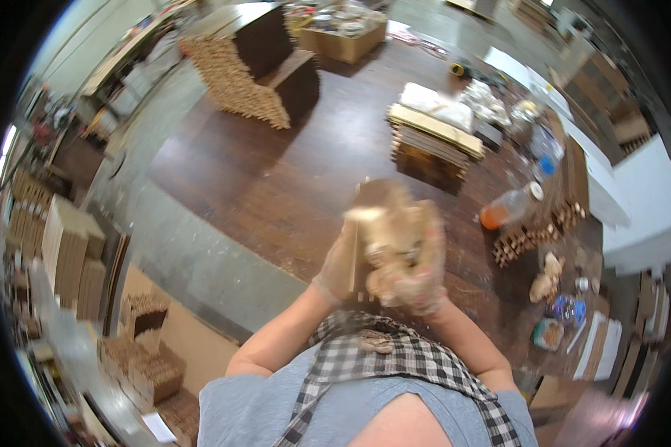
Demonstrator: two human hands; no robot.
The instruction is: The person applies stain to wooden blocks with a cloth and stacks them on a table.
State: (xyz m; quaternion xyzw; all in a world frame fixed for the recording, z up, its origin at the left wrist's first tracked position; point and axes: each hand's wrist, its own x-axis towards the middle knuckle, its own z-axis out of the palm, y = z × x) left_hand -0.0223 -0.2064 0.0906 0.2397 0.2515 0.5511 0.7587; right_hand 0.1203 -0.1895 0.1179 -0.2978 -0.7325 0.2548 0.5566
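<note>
Close in front of my body, my two gloved hands hold things together above a dark brown table. My left hand is closed on a thin wooden board, seen nearly edge-on. On the board's right side, my right hand grips a crumpled tan cloth and presses it toward the board. Motion blurs the cloth and the fingers, so the exact contact cannot be made out. Both hands wear thin, see-through gloves with stains.
A tall stack of dark boards with toothed edges stands far left. A lower stack of boards lies beyond my hands. To the right are a bottle of orange liquid, another board stack, a crumpled rag and a clear bottle.
</note>
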